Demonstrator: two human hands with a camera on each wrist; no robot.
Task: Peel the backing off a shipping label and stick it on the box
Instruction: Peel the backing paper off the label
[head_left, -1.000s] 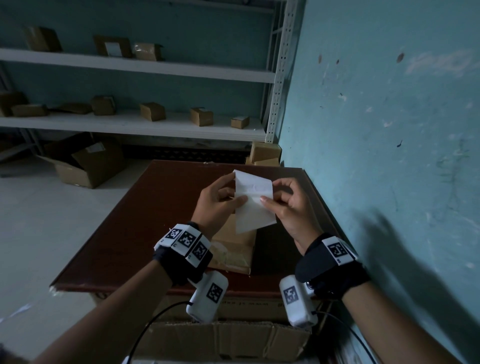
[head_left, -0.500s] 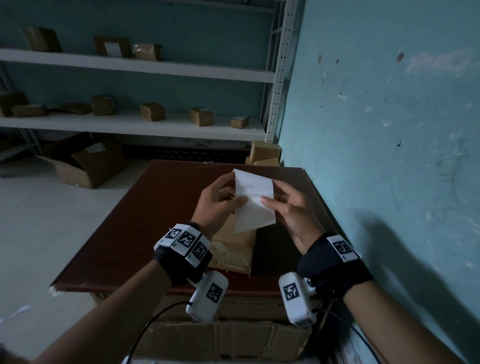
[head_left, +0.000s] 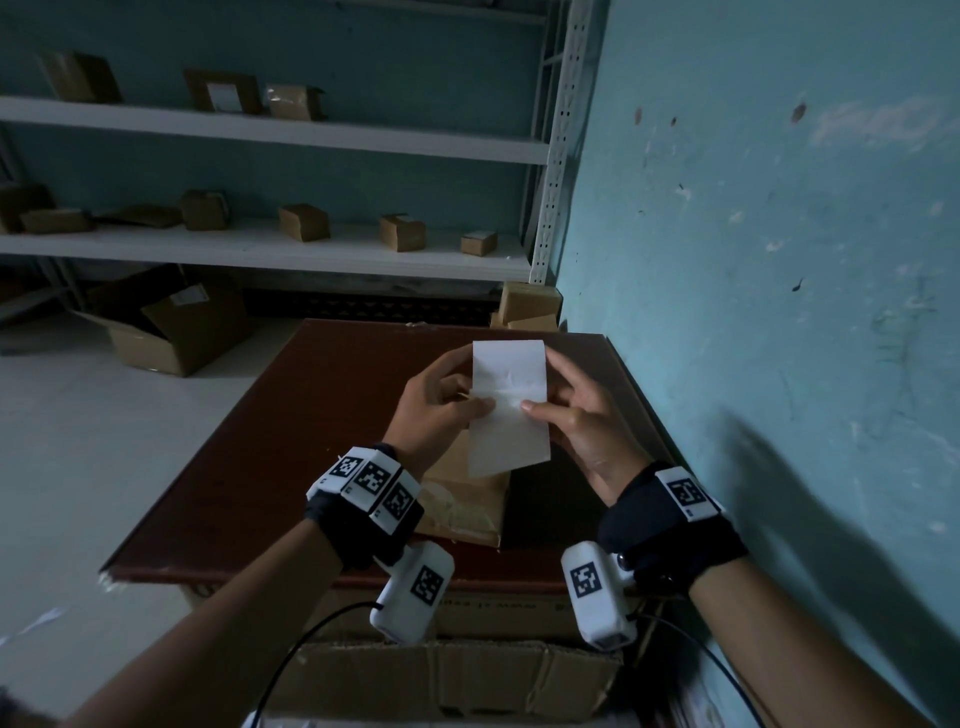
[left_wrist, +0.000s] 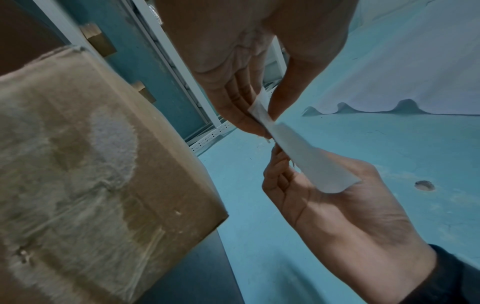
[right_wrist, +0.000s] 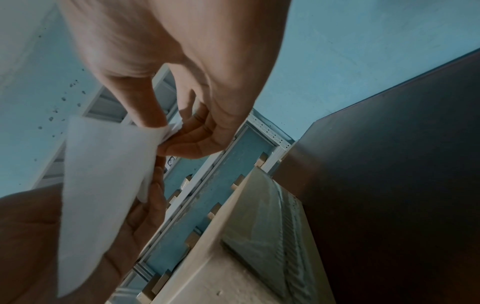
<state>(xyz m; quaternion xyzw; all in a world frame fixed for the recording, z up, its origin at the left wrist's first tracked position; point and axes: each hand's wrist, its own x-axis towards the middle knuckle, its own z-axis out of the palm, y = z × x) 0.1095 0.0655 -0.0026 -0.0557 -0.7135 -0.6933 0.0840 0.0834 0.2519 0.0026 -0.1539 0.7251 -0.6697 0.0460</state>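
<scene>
hands (head_left: 511, 415), pinching label (head_left: 509, 410), above box (head_left: 467, 499)

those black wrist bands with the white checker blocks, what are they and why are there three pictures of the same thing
They are cameras strapped to a person's wrists; no robot here. One picture comes from a head camera looking down, the other two look along each hand. The left hand and right hand both pinch a white shipping label, held in the air above a taped cardboard box. The box sits on a dark brown table. The label is not on the box yet.
</scene>
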